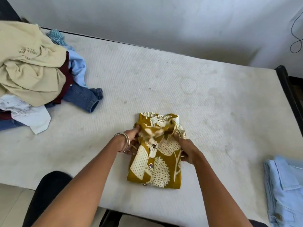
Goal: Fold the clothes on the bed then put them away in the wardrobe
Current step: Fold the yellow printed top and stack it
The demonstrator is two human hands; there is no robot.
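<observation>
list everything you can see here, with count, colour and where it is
patterned shirt: one, mustard and cream, buttoned, partly folded, bed's near middle
pile of unfolded clothes: one heap, beige, maroon, light blue, denim, white, bed's far left
folded garment: one, pale blue, bed's near right edge
mattress: one, off-white, bare
bed frame: black, right side
cable: one, dark, on the wall, top right
bangles: several, metallic, left wrist
left hand: gripping the shirt's left edge
right hand: gripping its right edge
</observation>
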